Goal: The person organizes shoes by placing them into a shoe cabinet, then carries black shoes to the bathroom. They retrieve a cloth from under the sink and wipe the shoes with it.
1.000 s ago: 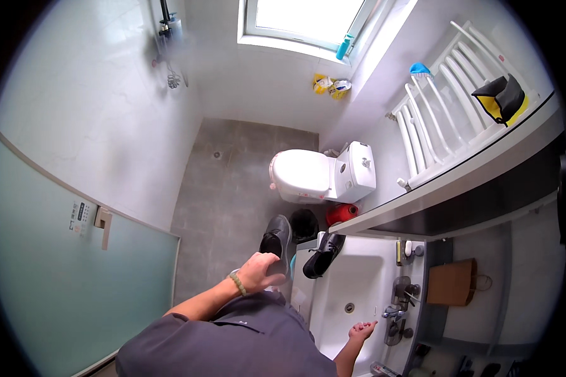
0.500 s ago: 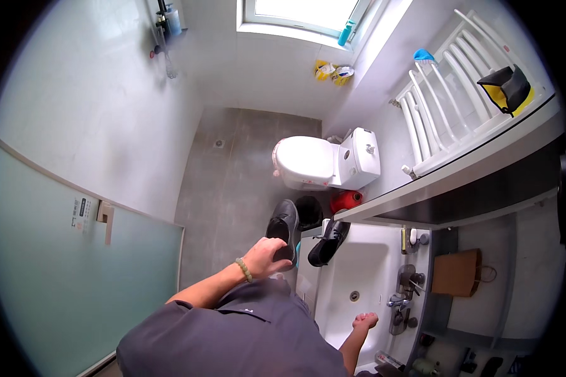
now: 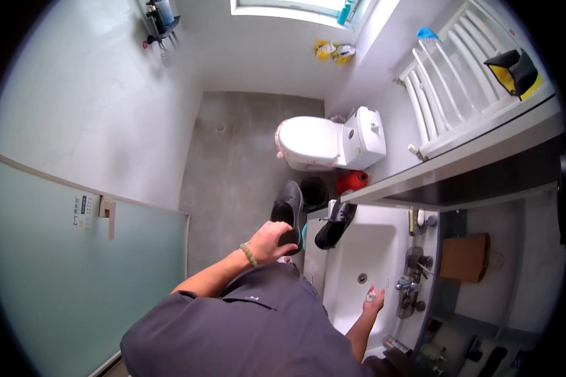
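My left hand (image 3: 269,241), with a pale green bead bracelet (image 3: 249,255) at the wrist, grips the near end of a dark grey shoe (image 3: 289,200). Its fingers wrap over the opening, and the toe points away from me. A second black shoe (image 3: 335,230) with laces rests tilted on the left edge of the white washbasin (image 3: 374,245). Over the basin, near the drain (image 3: 362,278) and the chrome tap (image 3: 407,284), my right hand (image 3: 374,301) is cupped palm up. Something small and whitish lies in it, too blurred to name.
Beyond the shoes stand a black bin (image 3: 314,192), a red container (image 3: 352,181) and a white toilet (image 3: 314,141). A frosted glass door (image 3: 75,276) is at left. Toiletries and a soap holder (image 3: 420,218) line the basin's right side, below a jutting cabinet edge (image 3: 459,173).
My right hand has gone from a fist to a cupped palm, and a whitish thing now shows in it. My left hand keeps hold of the shoe. The whole view has shifted slightly.
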`<state>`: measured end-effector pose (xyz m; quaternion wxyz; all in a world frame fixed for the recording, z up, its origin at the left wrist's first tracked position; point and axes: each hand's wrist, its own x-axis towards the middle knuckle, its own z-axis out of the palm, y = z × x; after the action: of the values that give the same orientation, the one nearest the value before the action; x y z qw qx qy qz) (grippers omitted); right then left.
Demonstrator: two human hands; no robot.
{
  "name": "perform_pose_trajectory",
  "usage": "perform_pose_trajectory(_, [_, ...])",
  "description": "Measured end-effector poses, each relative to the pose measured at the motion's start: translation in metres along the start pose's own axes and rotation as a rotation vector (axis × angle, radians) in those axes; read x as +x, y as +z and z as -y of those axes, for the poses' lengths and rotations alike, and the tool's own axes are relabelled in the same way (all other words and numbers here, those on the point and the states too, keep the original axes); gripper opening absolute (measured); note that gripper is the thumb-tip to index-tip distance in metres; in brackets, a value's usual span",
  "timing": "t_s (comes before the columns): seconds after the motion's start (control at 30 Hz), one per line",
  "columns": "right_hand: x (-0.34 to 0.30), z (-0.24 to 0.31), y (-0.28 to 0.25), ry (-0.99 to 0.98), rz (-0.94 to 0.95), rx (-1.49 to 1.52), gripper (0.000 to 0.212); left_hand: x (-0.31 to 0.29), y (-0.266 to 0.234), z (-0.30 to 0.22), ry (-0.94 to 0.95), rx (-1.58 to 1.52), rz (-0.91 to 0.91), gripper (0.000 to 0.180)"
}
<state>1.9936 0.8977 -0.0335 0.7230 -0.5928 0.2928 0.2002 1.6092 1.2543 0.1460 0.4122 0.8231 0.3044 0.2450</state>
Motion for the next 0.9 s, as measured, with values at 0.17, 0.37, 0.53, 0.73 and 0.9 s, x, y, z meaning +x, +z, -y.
perform_pose_trajectory(0.17, [0.006, 0.006, -0.02, 0.013, 0.044, 0.035, 0.04, 0.006, 0.003, -0.003, 0.075, 0.015, 0.095, 0.041])
perform_pose_trajectory(0.37, [-0.039, 0.005, 0.01, -0.129, -0.064, -0.195, 0.037, 0.0, 0.009, -0.007, 0.192, 0.046, 0.113, 0.038])
perform_pose_trajectory(0.53, [-0.063, 0.017, 0.026, -0.124, -0.171, -0.236, 0.045, 0.0, 0.012, -0.013, 0.283, 0.061, 0.179, 0.036])
perform_pose_trajectory(0.73, [-0.067, 0.019, 0.026, -0.105, -0.161, -0.169, 0.058, 0.001, 0.015, -0.018, 0.344, 0.054, 0.216, 0.034])
perform_pose_trajectory(0.9, [-0.074, 0.018, 0.03, -0.078, -0.11, -0.146, 0.061, 0.0, 0.017, -0.019, 0.356, 0.06, 0.22, 0.034])
